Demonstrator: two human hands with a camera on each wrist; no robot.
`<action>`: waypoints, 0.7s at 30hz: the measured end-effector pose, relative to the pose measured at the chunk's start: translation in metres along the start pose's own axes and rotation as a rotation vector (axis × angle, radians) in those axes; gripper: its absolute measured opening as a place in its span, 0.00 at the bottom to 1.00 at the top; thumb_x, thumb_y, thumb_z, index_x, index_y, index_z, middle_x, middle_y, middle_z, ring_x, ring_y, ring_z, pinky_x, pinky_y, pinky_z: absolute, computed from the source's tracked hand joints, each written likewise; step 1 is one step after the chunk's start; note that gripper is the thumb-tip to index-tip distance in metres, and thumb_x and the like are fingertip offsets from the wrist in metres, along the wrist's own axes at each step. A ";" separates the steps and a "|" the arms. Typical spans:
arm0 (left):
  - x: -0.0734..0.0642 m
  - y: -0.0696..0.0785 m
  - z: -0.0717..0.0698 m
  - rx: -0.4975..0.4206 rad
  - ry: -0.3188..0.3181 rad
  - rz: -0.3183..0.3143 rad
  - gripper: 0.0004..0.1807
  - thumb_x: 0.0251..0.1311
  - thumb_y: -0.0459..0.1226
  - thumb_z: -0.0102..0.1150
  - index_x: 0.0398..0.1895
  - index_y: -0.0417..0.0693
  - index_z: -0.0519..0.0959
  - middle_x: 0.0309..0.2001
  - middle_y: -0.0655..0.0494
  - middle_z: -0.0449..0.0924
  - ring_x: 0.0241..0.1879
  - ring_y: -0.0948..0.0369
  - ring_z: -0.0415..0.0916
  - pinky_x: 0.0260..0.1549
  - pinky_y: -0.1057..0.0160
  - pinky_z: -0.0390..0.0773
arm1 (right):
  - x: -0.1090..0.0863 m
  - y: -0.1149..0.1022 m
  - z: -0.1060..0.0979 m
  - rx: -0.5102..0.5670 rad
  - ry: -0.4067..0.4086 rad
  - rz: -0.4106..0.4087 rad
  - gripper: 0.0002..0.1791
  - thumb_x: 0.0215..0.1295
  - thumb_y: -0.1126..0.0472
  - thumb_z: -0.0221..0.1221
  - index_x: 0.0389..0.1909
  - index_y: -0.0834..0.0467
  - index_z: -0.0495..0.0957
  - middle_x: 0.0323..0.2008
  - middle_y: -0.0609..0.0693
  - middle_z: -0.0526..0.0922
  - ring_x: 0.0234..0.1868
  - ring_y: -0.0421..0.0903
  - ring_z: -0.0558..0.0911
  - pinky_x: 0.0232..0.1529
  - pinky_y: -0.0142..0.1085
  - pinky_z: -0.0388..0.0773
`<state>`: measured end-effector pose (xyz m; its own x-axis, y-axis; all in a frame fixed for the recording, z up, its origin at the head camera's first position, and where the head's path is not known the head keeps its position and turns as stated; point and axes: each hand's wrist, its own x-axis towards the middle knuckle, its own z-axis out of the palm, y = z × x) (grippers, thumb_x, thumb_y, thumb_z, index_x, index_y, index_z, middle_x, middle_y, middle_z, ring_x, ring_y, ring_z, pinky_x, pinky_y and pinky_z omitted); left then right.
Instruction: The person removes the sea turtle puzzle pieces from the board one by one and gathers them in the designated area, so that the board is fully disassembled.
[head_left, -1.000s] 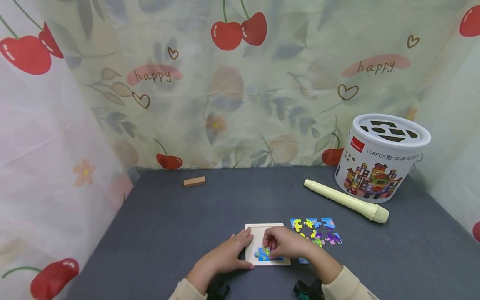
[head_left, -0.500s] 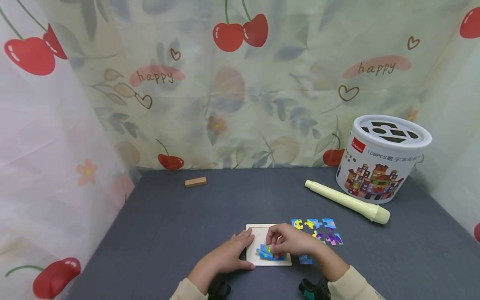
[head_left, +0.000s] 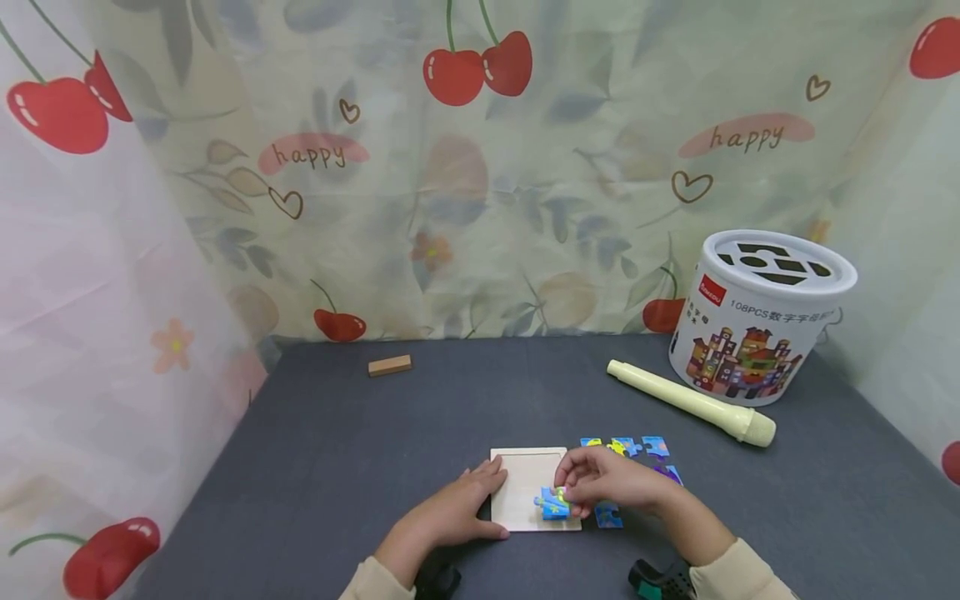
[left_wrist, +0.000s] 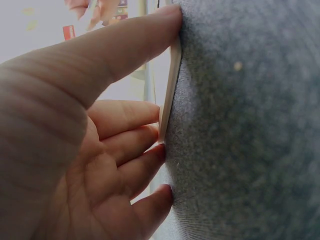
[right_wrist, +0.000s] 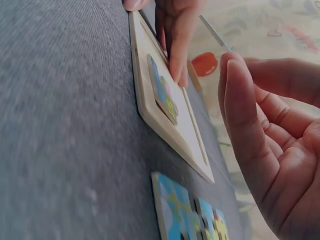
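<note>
A shallow wooden puzzle tray [head_left: 517, 479] lies on the dark table. My left hand [head_left: 457, 504] rests along its left side, fingers extended, thumb near the front corner. In the left wrist view thumb and fingertips touch the tray's edge [left_wrist: 171, 85]. My right hand [head_left: 622, 479] pinches a blue jigsaw piece [head_left: 553, 504] between thumb and index finger above the tray's right part. From the right wrist, this held piece [right_wrist: 215, 32] shows edge-on, raised off the tray. Another jigsaw piece [right_wrist: 162, 90] lies in the tray by its front side, hidden in the head view.
Several loose jigsaw pieces [head_left: 655, 447] lie right of the tray, partly covered by the right hand, with one blue piece [head_left: 608, 516] nearer. Behind them are a cream toy microphone [head_left: 690, 400] and a white block bucket [head_left: 757, 325]. A wooden block [head_left: 390, 365] lies at the back left.
My right hand has lifted the jigsaw piece and shifted it rightward over the tray, tilting it. The left hand stays at the tray's edge.
</note>
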<state>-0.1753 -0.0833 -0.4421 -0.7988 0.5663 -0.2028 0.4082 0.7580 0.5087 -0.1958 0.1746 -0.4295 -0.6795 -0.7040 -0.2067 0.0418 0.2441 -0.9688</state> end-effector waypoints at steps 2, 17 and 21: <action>0.000 0.000 0.000 -0.002 -0.005 -0.012 0.42 0.51 0.49 0.66 0.67 0.42 0.62 0.72 0.50 0.52 0.72 0.55 0.49 0.69 0.49 0.52 | -0.004 0.000 -0.002 -0.002 0.004 0.000 0.13 0.64 0.64 0.56 0.43 0.70 0.71 0.28 0.49 0.78 0.27 0.39 0.80 0.30 0.32 0.80; 0.000 0.001 -0.002 -0.010 -0.020 -0.030 0.43 0.50 0.49 0.67 0.68 0.43 0.62 0.73 0.52 0.52 0.73 0.56 0.49 0.69 0.50 0.51 | -0.041 0.012 -0.025 0.010 0.040 -0.004 0.16 0.65 0.64 0.54 0.44 0.74 0.69 0.29 0.48 0.78 0.28 0.37 0.80 0.32 0.32 0.80; 0.001 0.001 -0.002 -0.010 -0.023 -0.034 0.43 0.50 0.49 0.67 0.68 0.44 0.62 0.73 0.52 0.52 0.73 0.57 0.49 0.69 0.50 0.51 | -0.051 0.016 -0.031 0.016 0.057 -0.014 0.15 0.66 0.64 0.53 0.44 0.75 0.68 0.30 0.48 0.78 0.28 0.37 0.80 0.32 0.32 0.80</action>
<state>-0.1768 -0.0831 -0.4400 -0.8015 0.5480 -0.2395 0.3768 0.7737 0.5093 -0.1831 0.2346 -0.4303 -0.7209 -0.6677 -0.1857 0.0439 0.2234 -0.9737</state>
